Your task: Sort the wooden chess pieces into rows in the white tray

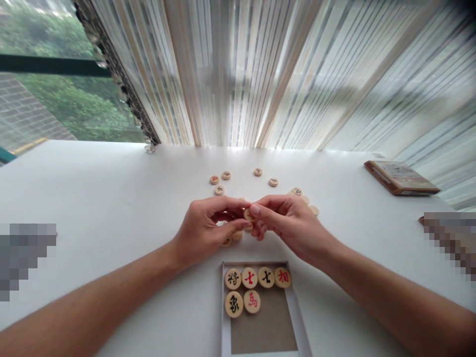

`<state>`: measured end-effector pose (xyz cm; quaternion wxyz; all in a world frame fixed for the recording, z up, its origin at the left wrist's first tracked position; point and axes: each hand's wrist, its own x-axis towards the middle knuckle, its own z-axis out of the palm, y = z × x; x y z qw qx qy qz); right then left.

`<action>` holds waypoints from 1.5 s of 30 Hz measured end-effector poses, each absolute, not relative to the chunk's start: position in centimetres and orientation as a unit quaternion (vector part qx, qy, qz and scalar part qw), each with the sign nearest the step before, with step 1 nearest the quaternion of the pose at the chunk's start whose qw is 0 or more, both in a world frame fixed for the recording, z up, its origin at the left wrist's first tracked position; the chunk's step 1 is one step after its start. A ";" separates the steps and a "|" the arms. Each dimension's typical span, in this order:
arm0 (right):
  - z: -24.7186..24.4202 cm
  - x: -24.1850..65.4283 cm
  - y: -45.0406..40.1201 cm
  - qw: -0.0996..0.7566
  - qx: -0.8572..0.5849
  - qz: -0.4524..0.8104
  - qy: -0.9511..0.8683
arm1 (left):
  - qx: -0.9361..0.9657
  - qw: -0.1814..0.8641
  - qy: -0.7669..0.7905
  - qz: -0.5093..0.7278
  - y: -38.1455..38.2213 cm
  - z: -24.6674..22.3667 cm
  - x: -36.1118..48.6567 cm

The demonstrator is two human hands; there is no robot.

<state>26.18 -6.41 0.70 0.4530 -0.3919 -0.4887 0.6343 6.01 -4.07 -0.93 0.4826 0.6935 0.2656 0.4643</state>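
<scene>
Between my two hands, above the middle of the white table, is a round wooden piece (pixel 250 214) with a red mark, partly covered by a thumb. My right hand (pixel 284 213) pinches it between thumb and fingers. The fingertips of my left hand (pixel 213 223) meet its left side. Nearer to me lies a shallow box (pixel 264 332) with a brown bottom and light rims. In its top row are black and red pieces, the rightmost a red one (pixel 283 277). Below them sit a black piece (pixel 234 304) and a red piece (pixel 252 301).
Several loose wooden pieces lie beyond and under my hands, among them a red-marked one (pixel 214 180) and a black-marked one (pixel 273 182). A flat brown box (pixel 401 178) rests at the back right. Striped curtains (pixel 238 74) hang behind the table (pixel 92 198).
</scene>
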 end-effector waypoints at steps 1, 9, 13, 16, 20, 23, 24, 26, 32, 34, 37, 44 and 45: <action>0.7 26.2 -6.4 0.454 -0.384 0.637 -0.491 | 0.687 0.486 0.271 0.468 -4.1 -0.9 6.0; 0.8 25.9 -6.5 0.454 -0.380 0.657 -0.466 | 0.681 0.497 0.269 0.466 -4.1 -1.0 6.0; 0.8 25.9 -6.6 0.451 -0.398 0.644 -0.473 | 0.714 0.459 0.246 0.468 -4.3 -1.0 5.9; 0.7 26.1 -6.6 0.449 -0.405 0.624 -0.494 | 0.722 0.449 0.242 0.468 -4.3 -0.9 5.9; 0.7 26.3 -6.6 0.450 -0.401 0.602 -0.524 | 0.721 0.448 0.240 0.471 -4.4 -0.7 6.0; 0.7 26.3 -6.7 0.449 -0.397 0.584 -0.547 | 0.717 0.460 0.228 0.471 -4.4 -0.7 6.1; 0.7 26.3 -6.7 0.448 -0.396 0.578 -0.554 | 0.715 0.465 0.227 0.470 -4.4 -0.7 6.1; 0.8 26.4 -6.7 0.447 -0.395 0.569 -0.566 | 0.709 0.472 0.230 0.471 -4.4 -0.7 6.1; 0.9 26.5 -6.9 0.448 -0.389 0.558 -0.580 | 0.693 0.482 0.250 0.474 -4.4 -0.8 6.0; 0.9 26.5 -6.9 0.448 -0.383 0.559 -0.583 | 0.689 0.487 0.251 0.475 -4.3 -0.9 5.9; 0.9 26.6 -6.8 0.449 -0.377 0.551 -0.594 | 0.678 0.497 0.250 0.480 -4.2 -1.0 5.8; 0.4 26.8 -6.6 0.463 -0.374 0.537 -0.598 | 0.661 0.505 0.280 0.480 -3.9 -1.1 5.7; 0.3 26.8 -6.6 0.469 -0.376 0.538 -0.592 | 0.660 0.505 0.283 0.479 -3.9 -1.1 5.7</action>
